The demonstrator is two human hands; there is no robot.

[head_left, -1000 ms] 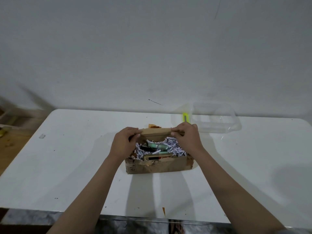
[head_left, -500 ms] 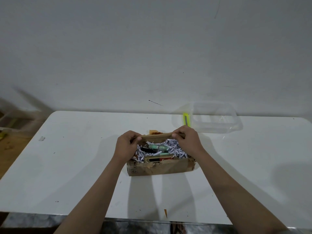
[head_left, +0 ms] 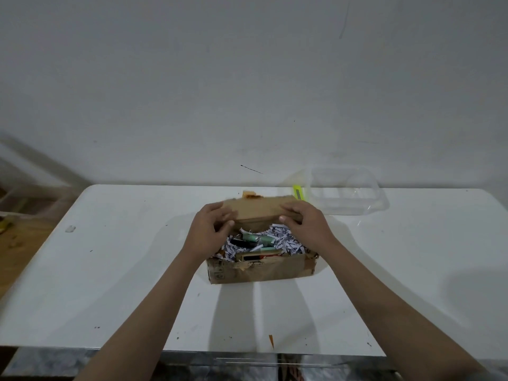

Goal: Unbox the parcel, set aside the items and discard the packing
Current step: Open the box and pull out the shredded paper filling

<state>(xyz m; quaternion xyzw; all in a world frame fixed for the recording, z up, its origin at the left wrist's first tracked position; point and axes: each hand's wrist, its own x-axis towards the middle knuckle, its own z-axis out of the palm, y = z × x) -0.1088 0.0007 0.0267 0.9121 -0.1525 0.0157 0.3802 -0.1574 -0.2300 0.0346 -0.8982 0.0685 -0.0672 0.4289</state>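
A brown cardboard parcel box [head_left: 261, 270] sits mid-table with its top open. Inside lie white shredded paper [head_left: 286, 242], green tubes [head_left: 258, 239] and a dark item. The far flap [head_left: 258, 209] is folded toward me over the back of the box. My left hand [head_left: 210, 233] grips the flap's left end, thumb under it. My right hand [head_left: 306, 224] grips the flap's right end with curled fingers.
A clear plastic container [head_left: 346, 192] stands at the back right, with a yellow-green utility knife [head_left: 298, 192] beside it. The white table [head_left: 110, 284] ends at a near edge; an orange scrap [head_left: 271, 339] lies near it. Wooden floor shows at left.
Both hands have swung the far flap up and toward me, so its broad face now shows. The box stayed in place.
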